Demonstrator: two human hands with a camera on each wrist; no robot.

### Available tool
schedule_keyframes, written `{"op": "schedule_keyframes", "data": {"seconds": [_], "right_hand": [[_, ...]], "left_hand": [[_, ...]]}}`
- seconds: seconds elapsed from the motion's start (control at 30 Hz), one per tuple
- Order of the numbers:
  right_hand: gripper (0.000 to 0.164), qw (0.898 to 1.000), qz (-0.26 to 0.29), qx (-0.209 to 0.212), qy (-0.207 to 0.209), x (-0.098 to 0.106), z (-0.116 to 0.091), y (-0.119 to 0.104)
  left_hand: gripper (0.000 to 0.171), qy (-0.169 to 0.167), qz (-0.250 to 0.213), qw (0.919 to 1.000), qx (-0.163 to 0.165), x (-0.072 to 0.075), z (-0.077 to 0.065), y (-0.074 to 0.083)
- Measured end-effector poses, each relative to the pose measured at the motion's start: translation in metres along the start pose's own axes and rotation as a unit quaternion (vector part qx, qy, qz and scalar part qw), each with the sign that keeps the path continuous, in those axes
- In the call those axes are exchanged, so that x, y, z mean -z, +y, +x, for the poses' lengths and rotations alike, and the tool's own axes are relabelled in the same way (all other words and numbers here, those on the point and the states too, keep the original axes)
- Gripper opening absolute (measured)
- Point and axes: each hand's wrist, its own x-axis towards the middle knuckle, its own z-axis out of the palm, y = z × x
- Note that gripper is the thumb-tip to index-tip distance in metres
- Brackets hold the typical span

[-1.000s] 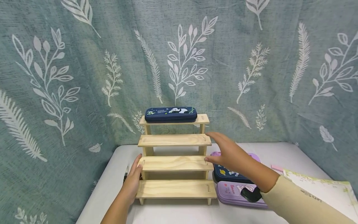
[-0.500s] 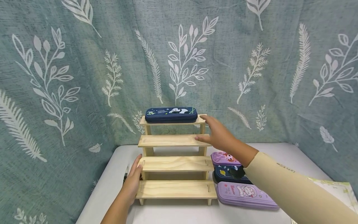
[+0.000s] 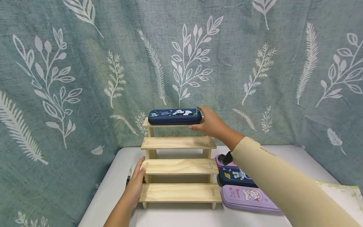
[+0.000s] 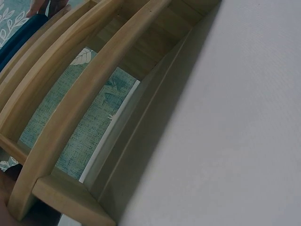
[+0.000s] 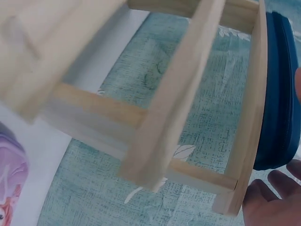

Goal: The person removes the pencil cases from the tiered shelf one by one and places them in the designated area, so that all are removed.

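Observation:
A navy panda pencil case point(image 3: 175, 117) lies on the top tier of a four-level wooden stand point(image 3: 178, 142). My right hand point(image 3: 211, 123) is at the case's right end, thumb in front near the tier's edge and fingertips by the back corner. In the right wrist view its fingers point(image 5: 277, 193) lie close to the rounded end of the case point(image 5: 281, 89); whether they all touch is unclear. My left hand point(image 3: 133, 186) holds the left side of the stand, its thumb by the second tier from below. Most of that hand is hidden in the left wrist view.
Right of the stand lie a lilac pencil case point(image 3: 249, 198), a navy space-print case point(image 3: 233, 176) and a purple case partly behind my sleeve. A floral-edged sheet point(image 3: 344, 190) is at far right. A pen point(image 3: 129, 176) lies left. A leaf-patterned curtain point(image 3: 227, 63) hangs behind.
My right hand has moved up and left from beside the middle tiers to the right end of the panda pencil case. My left hand has stayed on the stand.

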Motion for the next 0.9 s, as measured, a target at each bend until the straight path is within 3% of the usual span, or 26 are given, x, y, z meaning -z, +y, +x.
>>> {"op": "schedule_keyframes", "data": {"seconds": [0.4, 0.63, 0.9], "right_hand": [[0.112, 0.999, 0.013, -0.032, -0.042, -0.004, 0.031, -0.005], [0.105, 0.997, 0.050, -0.048, -0.046, -0.004, 0.030, 0.002], [0.101, 0.996, 0.056, -0.055, -0.046, -0.004, 0.030, 0.005]], "left_hand": [[0.053, -0.002, 0.003, 1.0000, -0.004, 0.002, 0.003, -0.003], [0.053, -0.001, 0.009, 1.0000, 0.001, 0.002, 0.003, -0.003], [0.053, -0.004, 0.006, 1.0000, 0.000, 0.002, 0.003, -0.003]]}}
